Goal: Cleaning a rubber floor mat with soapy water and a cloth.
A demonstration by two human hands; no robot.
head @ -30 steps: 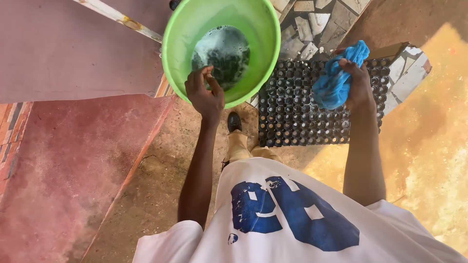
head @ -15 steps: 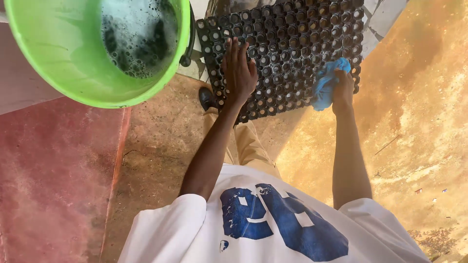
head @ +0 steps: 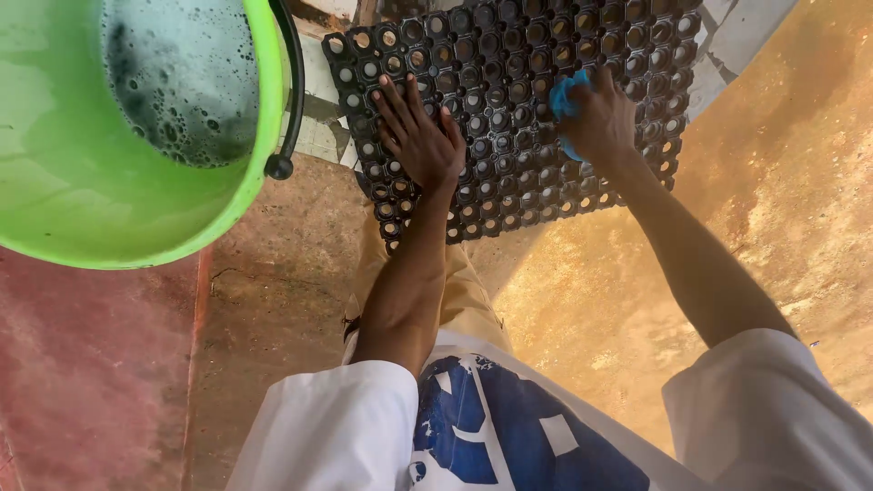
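- The left hand [head: 416, 136] lies flat on the black rubber mat [head: 509, 109], palm down, fingers [head: 393, 100] spread and released, grasping nothing.
- It presses on the mat's left part, near its lower left corner.
- The right hand [head: 600, 123] is on the mat's right part, fingers clenched around a blue cloth [head: 566, 95].
- Only a small part of the cloth shows, at the hand's left edge; the cloth touches the mat.
- The mat is a grid of round holes and lies on the ground, partly on grey and white tiles [head: 314, 136] and partly on brown, sunlit floor [head: 746, 209].
- Its near edge is just beyond the person's tan trouser leg [head: 459, 291].
- A green basin [head: 82, 218] with a dark handle [head: 289, 109] fills the upper left, just beside the mat's left edge.
- Inside the basin is dark, soapy water [head: 182, 82] with bubbles.
- The basin stands over a reddish floor [head: 82, 364] on the left.
- The person wears a white shirt [head: 336, 427] with a blue print.
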